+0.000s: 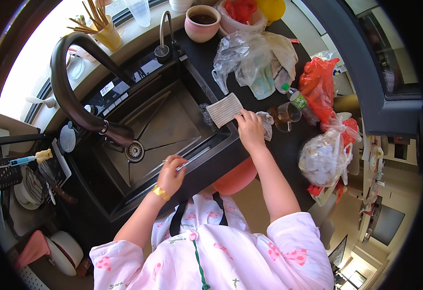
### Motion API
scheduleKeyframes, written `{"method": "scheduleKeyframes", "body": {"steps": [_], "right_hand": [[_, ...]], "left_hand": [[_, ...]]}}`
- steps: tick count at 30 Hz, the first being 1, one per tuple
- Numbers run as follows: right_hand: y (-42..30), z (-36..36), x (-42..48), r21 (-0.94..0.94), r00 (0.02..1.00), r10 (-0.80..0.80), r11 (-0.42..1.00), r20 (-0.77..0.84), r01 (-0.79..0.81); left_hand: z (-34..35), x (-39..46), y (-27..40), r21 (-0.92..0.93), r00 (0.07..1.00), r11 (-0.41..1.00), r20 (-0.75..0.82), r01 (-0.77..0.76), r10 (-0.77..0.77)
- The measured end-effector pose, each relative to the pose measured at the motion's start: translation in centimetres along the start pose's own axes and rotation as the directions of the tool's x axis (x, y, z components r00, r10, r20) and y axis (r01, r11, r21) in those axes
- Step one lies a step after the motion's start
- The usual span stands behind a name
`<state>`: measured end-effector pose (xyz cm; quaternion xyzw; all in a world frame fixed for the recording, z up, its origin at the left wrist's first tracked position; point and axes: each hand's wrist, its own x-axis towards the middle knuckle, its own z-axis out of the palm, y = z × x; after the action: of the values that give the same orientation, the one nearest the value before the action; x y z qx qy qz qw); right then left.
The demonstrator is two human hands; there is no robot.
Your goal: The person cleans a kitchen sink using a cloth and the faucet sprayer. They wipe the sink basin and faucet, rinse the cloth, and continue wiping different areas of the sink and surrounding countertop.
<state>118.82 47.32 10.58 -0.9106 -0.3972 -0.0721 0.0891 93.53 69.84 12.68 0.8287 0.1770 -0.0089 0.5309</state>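
A black sink [168, 112] with a drain strainer [135, 150] lies before me. My right hand [251, 130] is at its right rim, thumb and fingers on the edge of a pale ribbed cleaning pad [225, 110]. A dark mesh scourer [208, 117] sits partly under the pad. My left hand [171, 174], with a gold bracelet [160, 193] at the wrist, is over the front ledge of the sink, fingers curled. A thin bright line runs from its fingertips; I cannot tell whether it is a slim rod or a reflection on the ledge.
A black faucet [84, 125] arches over the sink's left side. Right of the sink are a crumpled cloth [267, 125], a glass mug [287, 116], a plastic bottle [300, 101], and filled bags [323, 157]. Behind stands a pink pot [202, 27]. A dish rack [34, 185] is left.
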Motion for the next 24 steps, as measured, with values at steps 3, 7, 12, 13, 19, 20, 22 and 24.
{"method": "scheduleKeyframes", "body": {"steps": [3, 7, 12, 13, 19, 20, 22, 24], "right_hand": [[0.7, 2.0, 2.4, -0.013, 0.990, -0.132, 0.991, 0.054, 0.133], [2.3, 2.1, 4.8, 0.069, 0.980, -0.195, 0.979, 0.037, 0.192], [1.2, -0.7, 7.3, 0.287, 1.000, 0.018, 0.958, 0.024, -0.024], [0.8, -1.4, 7.8, 0.310, 0.998, 0.035, 0.949, 0.061, -0.052], [-2.0, -3.3, 9.1, 0.289, 0.997, -0.009, 0.957, 0.083, -0.015], [-2.2, -3.2, 9.2, 0.273, 0.997, -0.020, 0.962, 0.081, -0.003], [-2.8, -2.6, 9.3, 0.341, 0.981, 0.126, 0.925, 0.145, -0.169], [-3.5, -1.6, 9.1, 0.395, 0.961, 0.216, 0.878, 0.175, -0.270]], "left_hand": [[-2.6, -2.6, -2.1, 0.014, 0.990, 0.998, -0.133, 0.058, -0.056], [-5.2, -5.6, -4.3, -0.036, 0.949, 0.978, -0.237, 0.206, -0.209], [-6.8, -8.2, -6.2, -0.055, 0.902, 0.977, -0.375, 0.207, -0.212], [-7.0, -8.6, -6.5, -0.051, 0.898, 0.977, -0.386, 0.206, -0.210], [-7.1, -10.0, -7.4, -0.058, 0.871, 0.970, -0.431, 0.234, -0.236], [-7.0, -10.3, -7.5, -0.061, 0.867, 0.968, -0.433, 0.245, -0.247], [-6.9, -10.5, -7.8, -0.109, 0.866, 0.967, -0.430, 0.230, -0.254], [-6.7, -10.7, -8.1, -0.121, 0.866, 0.967, -0.430, 0.226, -0.257]]}}
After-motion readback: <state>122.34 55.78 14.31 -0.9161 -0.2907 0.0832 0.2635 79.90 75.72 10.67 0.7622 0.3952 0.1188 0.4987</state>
